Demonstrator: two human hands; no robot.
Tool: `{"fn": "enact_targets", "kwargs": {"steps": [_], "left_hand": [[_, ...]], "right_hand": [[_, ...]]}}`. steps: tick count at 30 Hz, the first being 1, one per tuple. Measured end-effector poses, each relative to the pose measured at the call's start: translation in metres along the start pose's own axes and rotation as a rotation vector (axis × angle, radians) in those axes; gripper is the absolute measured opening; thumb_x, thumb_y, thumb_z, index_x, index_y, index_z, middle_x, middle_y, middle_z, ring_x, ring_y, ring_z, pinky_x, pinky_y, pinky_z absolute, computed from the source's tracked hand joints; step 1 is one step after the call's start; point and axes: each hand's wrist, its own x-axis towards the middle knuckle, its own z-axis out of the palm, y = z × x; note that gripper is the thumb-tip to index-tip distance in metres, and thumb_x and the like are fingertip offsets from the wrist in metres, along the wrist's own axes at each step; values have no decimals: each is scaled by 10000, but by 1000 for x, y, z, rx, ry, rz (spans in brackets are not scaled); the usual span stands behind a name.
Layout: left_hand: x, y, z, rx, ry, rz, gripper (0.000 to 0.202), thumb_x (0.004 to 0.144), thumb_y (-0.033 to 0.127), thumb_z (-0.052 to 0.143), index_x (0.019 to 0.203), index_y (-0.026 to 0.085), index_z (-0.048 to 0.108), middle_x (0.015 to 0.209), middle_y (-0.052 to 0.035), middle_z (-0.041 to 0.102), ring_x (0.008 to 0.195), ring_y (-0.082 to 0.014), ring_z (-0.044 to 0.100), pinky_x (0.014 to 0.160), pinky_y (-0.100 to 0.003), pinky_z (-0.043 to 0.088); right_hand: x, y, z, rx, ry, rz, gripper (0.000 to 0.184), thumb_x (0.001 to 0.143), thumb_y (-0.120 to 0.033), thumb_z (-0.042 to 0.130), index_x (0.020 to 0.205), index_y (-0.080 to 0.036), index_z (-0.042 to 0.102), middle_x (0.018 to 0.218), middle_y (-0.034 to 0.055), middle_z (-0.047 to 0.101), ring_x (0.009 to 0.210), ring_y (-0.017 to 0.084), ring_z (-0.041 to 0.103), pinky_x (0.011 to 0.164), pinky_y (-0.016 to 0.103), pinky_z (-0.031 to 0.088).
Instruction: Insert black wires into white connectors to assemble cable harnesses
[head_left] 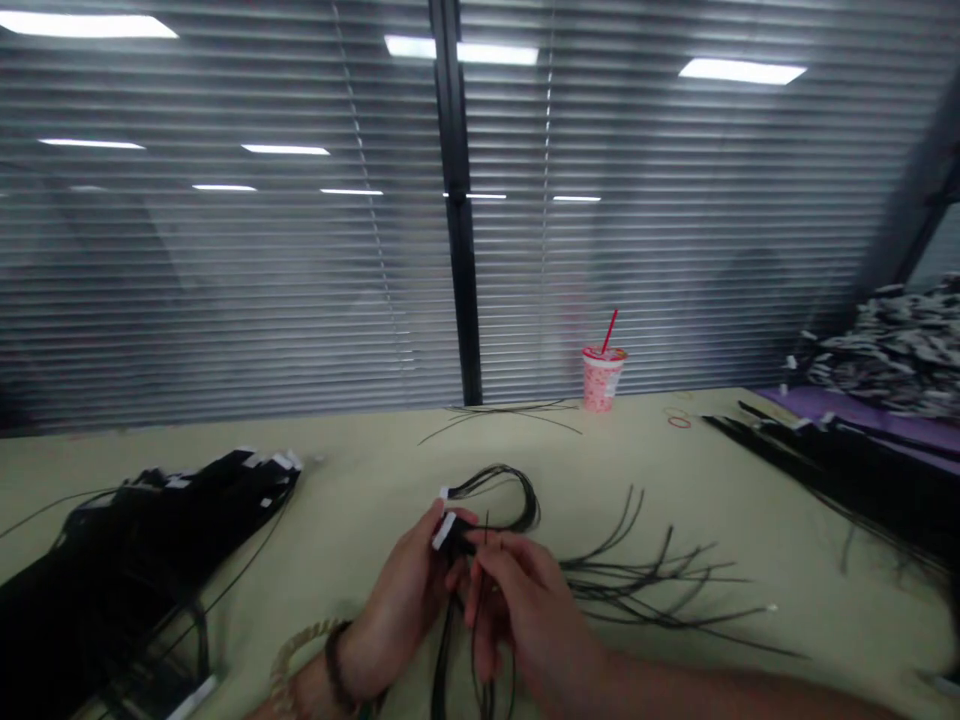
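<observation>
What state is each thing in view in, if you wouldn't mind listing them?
Left hand, closed on the held black strands
Right hand, pinching at those strands
Held black strands, partly looped
Loose black strands, fanned out beside the right hand
Left black pile, heaped
Right black bundle, laid lengthwise
Cup, upright, red straw standing in it
Blinds, lowered

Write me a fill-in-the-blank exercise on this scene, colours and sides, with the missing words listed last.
1. The straw in the cup is coloured ____.
2. The hand nearest the dark bracelet is the person's ____ one.
3. The thin strands looping above the right hand are coloured ____.
4. The sheet beneath the black-and-white pile is coloured ____.

Missing words: red; left; black; purple.
</observation>
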Motion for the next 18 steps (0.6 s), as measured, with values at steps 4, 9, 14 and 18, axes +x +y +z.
{"fn": "enact_targets", "kwargs": {"steps": [4,9,14,18], "left_hand": [[4,3,-3,5,-2,-48,218,798,350,423,785,163,534,537,16,580,302,-28,280,349,-162,278],[2,5,1,138,44,-113,313,808,404,357,710,149,509,421,10,530,246,-32,197,299,-182,234],[0,4,1,269,-9,-75,320,817,450,351,797,160,487,530,-33,614,272,-31,222,312,-173,238],[-2,9,0,330,-122,-100,312,832,453,347,869,175,483,545,-46,634,291,-27,202,320,-157,229]], "right_hand": [[37,-20,-33,-398,-127,-222,246,771,-334,471,671,-126,556,407,-53,423,278,41,340,276,151,204],[56,-18,-43,-547,-193,-332,240,789,-334,484,834,-126,596,499,-35,465,390,50,395,383,159,309],[51,-1,-46,-576,-136,-358,119,762,-243,467,722,-145,523,550,-18,495,454,68,448,433,167,346],[48,-3,-50,-662,-89,-361,93,673,-142,434,583,-157,453,464,-41,420,418,63,390,402,160,290]]}}
